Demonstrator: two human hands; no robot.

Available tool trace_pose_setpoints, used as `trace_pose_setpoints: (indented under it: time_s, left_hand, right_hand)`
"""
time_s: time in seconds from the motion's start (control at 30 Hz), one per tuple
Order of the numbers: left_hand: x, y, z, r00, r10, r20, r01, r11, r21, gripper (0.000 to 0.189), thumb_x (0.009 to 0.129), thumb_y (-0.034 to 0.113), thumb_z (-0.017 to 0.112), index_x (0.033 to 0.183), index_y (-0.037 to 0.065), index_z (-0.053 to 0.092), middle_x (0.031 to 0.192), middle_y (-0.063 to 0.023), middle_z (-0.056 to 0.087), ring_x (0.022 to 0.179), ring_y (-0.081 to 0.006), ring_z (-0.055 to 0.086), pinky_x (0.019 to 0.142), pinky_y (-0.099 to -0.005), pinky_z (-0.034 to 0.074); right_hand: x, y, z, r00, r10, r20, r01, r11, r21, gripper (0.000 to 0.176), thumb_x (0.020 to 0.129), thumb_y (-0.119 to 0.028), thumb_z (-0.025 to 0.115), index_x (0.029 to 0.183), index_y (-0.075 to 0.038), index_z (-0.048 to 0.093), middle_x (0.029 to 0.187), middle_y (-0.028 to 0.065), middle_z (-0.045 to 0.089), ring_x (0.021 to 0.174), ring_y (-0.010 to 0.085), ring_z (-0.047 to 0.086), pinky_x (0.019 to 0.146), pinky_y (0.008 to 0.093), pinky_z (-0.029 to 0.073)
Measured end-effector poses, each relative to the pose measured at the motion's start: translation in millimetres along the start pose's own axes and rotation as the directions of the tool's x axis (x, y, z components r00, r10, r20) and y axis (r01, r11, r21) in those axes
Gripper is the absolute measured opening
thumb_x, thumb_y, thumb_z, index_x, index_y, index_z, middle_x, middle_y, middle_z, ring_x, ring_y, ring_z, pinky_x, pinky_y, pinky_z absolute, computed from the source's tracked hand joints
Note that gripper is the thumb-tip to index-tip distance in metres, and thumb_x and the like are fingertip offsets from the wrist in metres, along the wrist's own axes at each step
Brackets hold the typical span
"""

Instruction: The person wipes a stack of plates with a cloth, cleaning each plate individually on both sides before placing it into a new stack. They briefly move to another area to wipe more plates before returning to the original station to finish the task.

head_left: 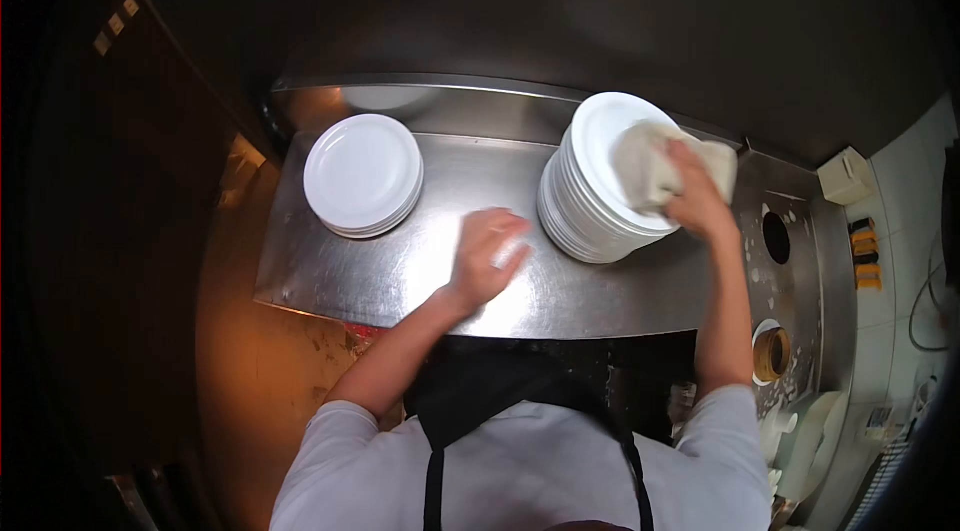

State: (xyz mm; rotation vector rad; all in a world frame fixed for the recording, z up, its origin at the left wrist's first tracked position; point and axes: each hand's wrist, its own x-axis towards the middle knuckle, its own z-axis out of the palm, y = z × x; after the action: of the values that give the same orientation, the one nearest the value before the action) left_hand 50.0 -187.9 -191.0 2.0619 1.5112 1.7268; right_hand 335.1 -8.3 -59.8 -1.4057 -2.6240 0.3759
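A tall stack of white plates (592, 201) stands on the right part of the steel counter. Its top plate tilts a little, and a pale cloth (640, 171) lies over that plate's right side. My right hand (697, 189) grips the cloth, blurred by motion, and presses it on the plate. Between the two stacks, my left hand (487, 256) is above the counter with fingers curved and thumb apart, holding nothing. A shorter stack of white plates (363, 174) sits at the left.
The steel counter (480, 181) has a raised back edge against a dark wall. At the right is a wet steel sink area (765, 281) with a dark round hole. A brown ring-shaped item (771, 353) lies there. A white box (845, 176) and yellow-black items (864, 253) are by the tiled wall.
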Motion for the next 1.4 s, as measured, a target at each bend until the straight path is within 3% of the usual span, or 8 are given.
trace_pose_setpoints:
  time_s: [0.1,0.27,0.37,0.6,0.87,1.1,1.27,1.4]
  left_hand:
    - [35.2,32.0,42.8,0.963,0.224,0.147,-0.232,0.972,0.038,0.044,0.077,0.023,0.08,0.116,0.007,0.068,0.121,-0.0115,0.062,0.119,-0.0307,0.055,0.101,-0.0478,0.04]
    - [57.7,26.9,102.0,0.907,-0.412,-0.086,0.416,0.909,0.029,0.123,0.063,0.052,0.088,0.151,-0.003,0.023,0.146,-0.0276,0.037,0.131,-0.0434,0.04,0.11,-0.0529,0.027]
    - [55.4,7.3,105.9,0.963,-0.233,-0.132,0.23,0.972,-0.042,0.146,0.056,0.06,0.089,0.153,-0.007,0.003,0.15,-0.0327,0.029,0.134,-0.0472,0.036,0.113,-0.0541,0.024]
    - [86.4,11.3,105.3,0.902,-0.386,0.192,0.423,0.878,-0.222,0.136,0.058,0.041,0.093,0.155,-0.004,0.009,0.15,-0.0259,0.034,0.137,-0.0385,0.038,0.115,-0.0466,0.03]
    - [76.6,-33.3,114.0,0.788,-0.412,0.458,0.566,0.777,-0.275,0.127,0.064,0.049,0.089,0.154,-0.001,0.015,0.152,-0.0244,0.035,0.14,-0.0342,0.037,0.118,-0.0462,0.025]
    - [90.5,-6.9,109.9,0.935,-0.304,0.185,0.345,0.9,-0.266,0.142,0.051,0.062,0.09,0.152,-0.004,0.014,0.144,-0.0263,0.04,0.132,-0.0421,0.042,0.113,-0.0512,0.029]
    - [84.8,-11.7,109.6,0.921,-0.308,0.237,0.366,0.893,-0.262,0.131,0.059,0.037,0.094,0.154,0.001,0.01,0.147,-0.0194,0.039,0.136,-0.0312,0.042,0.115,-0.0429,0.034]
    - [88.7,-29.0,106.6,0.779,-0.39,0.491,0.616,0.331,-0.714,0.109,0.074,0.031,0.086,0.156,0.005,0.018,0.151,-0.015,0.038,0.136,-0.0272,0.043,0.116,-0.0408,0.033]
  right_hand:
    - [72.0,-1.3,29.7,0.997,0.039,-0.071,-0.04,0.999,-0.012,0.087,0.079,-0.042,0.067,0.153,-0.007,0.036,0.159,0.0269,0.027,0.151,0.036,0.021,0.124,0.0428,0.01]
    - [40.4,-52.1,37.0,0.964,-0.232,0.13,0.164,0.903,0.397,0.085,0.084,-0.04,0.062,0.156,-0.008,0.029,0.158,0.0243,0.031,0.147,0.0398,0.029,0.122,0.0418,0.02]
    - [-19.2,-12.3,20.2,0.897,-0.402,0.182,0.329,0.884,0.332,0.078,0.086,-0.038,0.057,0.155,-0.01,0.034,0.157,0.019,0.036,0.148,0.0375,0.028,0.124,0.0461,0.012]
    - [58.5,34.2,-4.4,0.988,-0.016,0.152,0.014,1.0,0.017,0.082,0.088,-0.05,0.058,0.153,-0.005,0.034,0.162,0.0217,0.023,0.151,0.0366,0.019,0.124,0.0432,0.011]
    - [-14.6,-18.4,16.4,0.905,-0.41,0.116,0.372,0.893,0.254,0.073,0.083,-0.031,0.061,0.147,-0.001,0.042,0.148,0.0231,0.046,0.139,0.0358,0.044,0.118,0.0415,0.033]
    - [34.7,52.5,-2.9,0.998,0.005,0.066,0.008,0.98,-0.199,0.086,0.08,-0.027,0.064,0.154,-0.001,0.028,0.158,0.0244,0.03,0.148,0.0353,0.027,0.122,0.0445,0.02]
    - [96.7,-30.8,34.5,0.99,-0.138,0.009,0.133,0.967,0.216,0.087,0.08,-0.023,0.06,0.157,-0.006,0.022,0.162,0.0214,0.022,0.15,0.0333,0.024,0.122,0.0411,0.022]
    - [15.9,-50.9,34.3,0.9,-0.429,0.083,0.372,0.853,0.367,0.078,0.081,-0.022,0.056,0.155,-0.01,0.033,0.16,0.0216,0.027,0.151,0.0309,0.022,0.123,0.0374,0.022]
